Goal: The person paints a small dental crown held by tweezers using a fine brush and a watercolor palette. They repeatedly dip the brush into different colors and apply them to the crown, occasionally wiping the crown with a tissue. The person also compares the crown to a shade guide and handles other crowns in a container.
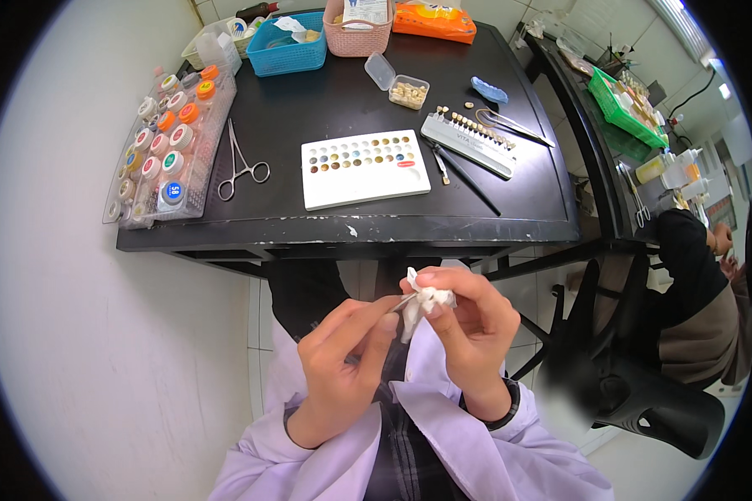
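Note:
Above my lap, in front of the desk edge, my right hand [480,327] pinches a crumpled white tissue [414,321] between thumb and fingers. My left hand [342,355] is closed at the tissue's left side, its thumb and fingers pinching a thin, light-coloured stick-like tool [404,303]. The tool's tip goes into the tissue folds, and most of its length is hidden by my fingers. What lies inside the tissue, if anything, cannot be seen. Beyond my hands, a white paint palette [366,188] with rows of coloured wells rests on the black desk [284,108].
Scissor-handled forceps [241,163] and a rack of capped jars [171,150] are at left. A tooth shade guide [468,144], brush [468,179], tweezers [518,127] and box of tooth pieces [409,92] lie at right. Baskets [287,50] line the back. Another person [698,301] sits far right.

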A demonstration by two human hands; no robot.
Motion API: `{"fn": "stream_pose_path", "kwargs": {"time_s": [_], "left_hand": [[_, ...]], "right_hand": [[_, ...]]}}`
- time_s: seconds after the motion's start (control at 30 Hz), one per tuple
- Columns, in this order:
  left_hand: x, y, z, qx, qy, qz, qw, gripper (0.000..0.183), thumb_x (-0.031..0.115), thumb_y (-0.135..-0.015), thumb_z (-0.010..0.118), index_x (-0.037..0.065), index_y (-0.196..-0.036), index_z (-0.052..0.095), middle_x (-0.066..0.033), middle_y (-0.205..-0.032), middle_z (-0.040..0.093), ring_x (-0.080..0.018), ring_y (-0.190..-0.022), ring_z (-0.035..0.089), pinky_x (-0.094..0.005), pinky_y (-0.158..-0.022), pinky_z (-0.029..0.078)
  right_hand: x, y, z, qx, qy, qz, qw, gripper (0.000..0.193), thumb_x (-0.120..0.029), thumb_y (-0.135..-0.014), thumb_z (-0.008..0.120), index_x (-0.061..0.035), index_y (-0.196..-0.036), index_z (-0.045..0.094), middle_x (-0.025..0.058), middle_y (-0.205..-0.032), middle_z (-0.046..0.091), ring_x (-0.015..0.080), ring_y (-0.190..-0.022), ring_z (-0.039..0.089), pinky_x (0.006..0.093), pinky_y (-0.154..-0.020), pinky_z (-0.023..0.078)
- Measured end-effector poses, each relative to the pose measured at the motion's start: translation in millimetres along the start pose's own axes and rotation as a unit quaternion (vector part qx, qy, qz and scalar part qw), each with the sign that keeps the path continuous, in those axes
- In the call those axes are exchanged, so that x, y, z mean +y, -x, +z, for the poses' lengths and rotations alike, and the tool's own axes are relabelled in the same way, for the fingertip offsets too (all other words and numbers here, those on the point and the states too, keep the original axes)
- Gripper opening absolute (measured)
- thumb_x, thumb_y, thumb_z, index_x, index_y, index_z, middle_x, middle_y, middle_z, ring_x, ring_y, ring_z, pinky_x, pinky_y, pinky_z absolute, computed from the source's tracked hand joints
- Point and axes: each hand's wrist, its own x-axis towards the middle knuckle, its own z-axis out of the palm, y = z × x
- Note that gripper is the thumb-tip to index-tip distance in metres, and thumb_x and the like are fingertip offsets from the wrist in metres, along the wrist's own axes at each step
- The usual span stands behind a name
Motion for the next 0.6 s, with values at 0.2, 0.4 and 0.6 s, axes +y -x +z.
{"fn": "stream_pose_path", "kwargs": {"time_s": [0.2, 0.4, 0.6], "left_hand": [[-12.0, 8.0, 2.3, -0.124, 0.24, -0.146, 0.952, 0.02, 0.018, -0.095, 0.042, 0.001, -0.094, 0.051, 0.0037, -0.062, 0.038, -0.0022, -0.051, 0.031, -0.0181, -0.045, 0.023], [-7.4, 5.4, 3.6, -0.169, 0.293, -0.219, 0.915, 0.02, 0.019, -0.096, 0.038, 0.005, -0.083, 0.045, 0.0055, -0.062, 0.034, -0.0007, -0.05, 0.026, -0.0179, -0.044, 0.02], [-6.6, 3.2, 3.8, -0.157, 0.278, -0.241, 0.917, 0.024, 0.019, -0.095, 0.041, 0.003, -0.078, 0.046, 0.0052, -0.059, 0.037, -0.0013, -0.051, 0.029, -0.0199, -0.045, 0.023]], "right_hand": [[-0.7, 2.1, 0.9, -0.016, -0.008, 0.058, 0.998, 0.021, 0.002, -0.085, 0.055, 0.0068, -0.105, 0.056, 0.0161, -0.101, 0.062, 0.0183, -0.087, 0.062, 0.0269, -0.078, 0.048], [3.3, 3.6, -0.7, 0.018, -0.143, 0.144, 0.979, 0.022, 0.002, -0.086, 0.053, 0.0065, -0.107, 0.054, 0.0144, -0.101, 0.061, 0.0168, -0.086, 0.061, 0.0264, -0.078, 0.048], [10.0, 4.6, 4.6, 0.052, 0.059, 0.027, 0.997, 0.021, -0.001, -0.084, 0.057, 0.0065, -0.104, 0.056, 0.0143, -0.094, 0.063, 0.0158, -0.084, 0.062, 0.0261, -0.077, 0.049]]}}
